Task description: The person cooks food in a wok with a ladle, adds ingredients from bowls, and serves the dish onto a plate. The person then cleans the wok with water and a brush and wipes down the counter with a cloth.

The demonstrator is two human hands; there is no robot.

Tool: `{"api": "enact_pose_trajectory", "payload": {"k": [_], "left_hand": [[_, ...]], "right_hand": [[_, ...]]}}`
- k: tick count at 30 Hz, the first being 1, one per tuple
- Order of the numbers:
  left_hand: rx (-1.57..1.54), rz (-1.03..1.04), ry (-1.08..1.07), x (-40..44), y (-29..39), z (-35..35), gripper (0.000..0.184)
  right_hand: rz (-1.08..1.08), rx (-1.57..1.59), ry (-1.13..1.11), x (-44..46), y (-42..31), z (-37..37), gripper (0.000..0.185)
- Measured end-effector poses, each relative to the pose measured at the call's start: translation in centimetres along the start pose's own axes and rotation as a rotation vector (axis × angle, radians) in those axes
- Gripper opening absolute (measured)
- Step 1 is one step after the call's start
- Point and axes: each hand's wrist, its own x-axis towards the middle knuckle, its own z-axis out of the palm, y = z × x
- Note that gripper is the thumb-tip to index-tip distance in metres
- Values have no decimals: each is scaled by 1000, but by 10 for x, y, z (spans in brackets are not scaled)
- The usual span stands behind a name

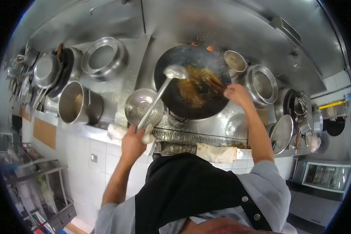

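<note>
In the head view, my left hand (133, 146) is closed around the long handle of a metal ladle (156, 97). The ladle's bowl is over the left part of a large black wok (168, 102). A pale cloth (148, 137) lies against the fingers of this hand. My right hand (236, 94) grips a brown bamboo wok brush (215, 82) whose bristle end reaches into the wok. Brownish, frothy liquid (192, 90) covers the wok's middle, and steam rises at its back.
A perforated strainer (138, 106) sits left of the wok, with a tall pot (71, 103) farther left. Nested metal basins (101, 58) stand behind. On the right are a small metal container (235, 61), more basins (263, 85) and a mesh strainer (282, 134). Flame (210, 48) shows behind the wok.
</note>
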Motion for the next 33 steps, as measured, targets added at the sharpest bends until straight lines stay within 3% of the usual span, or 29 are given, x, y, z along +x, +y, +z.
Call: {"api": "enact_pose_trajectory", "payload": {"k": [4, 6, 8, 11, 13, 17, 20, 21, 23, 24, 26, 27, 28, 31, 32, 33], "left_hand": [[-175, -292, 104, -73, 1, 0, 21], [-224, -293, 129, -103, -6, 11, 25], [-337, -368, 129, -124, -9, 29, 27], [-770, -641, 49, -149, -14, 58, 28], [-952, -792, -68, -161, -28, 79, 31], [-307, -763, -199, -158, -49, 96, 38], [28, -376, 223, -121, -32, 78, 37], [-46, -372, 262, -107, -27, 77, 38], [-198, -359, 343, -73, -12, 79, 40], [-483, -520, 221, -55, -5, 78, 41], [-1053, -814, -84, -24, 11, 75, 43], [-1176, -840, -121, -7, 19, 83, 42], [-1299, -868, -160, 9, 29, 91, 42], [-1432, -1046, -107, 42, 61, 101, 55], [-1461, -1045, -31, 50, 70, 105, 58], [-1533, -1017, -88, 57, 73, 113, 62]], "right_hand": [[-280, -123, -241, -36, -31, 44, 36], [-184, -181, -395, 36, -70, 62, 33], [-62, 52, -381, 112, -96, 89, 30], [-139, 280, 169, 97, -125, 141, 31], [-153, 181, -6, 49, -108, 148, 36], [-301, -65, -178, -24, -61, 96, 35], [-64, -262, -303, 57, -88, 57, 31], [-100, -322, -225, 103, -84, 67, 31], [-109, -65, 120, 149, -91, 98, 33], [-88, 56, 219, 159, -80, 138, 36], [-114, -5, 127, 87, -111, 152, 34], [-267, 50, 81, 57, -92, 156, 33], [-244, -57, 50, 19, -93, 140, 36], [-190, -152, -173, -38, -27, 84, 41], [-142, -212, -121, -26, 0, 61, 39], [-95, -267, -68, -8, 13, 48, 37]]}}
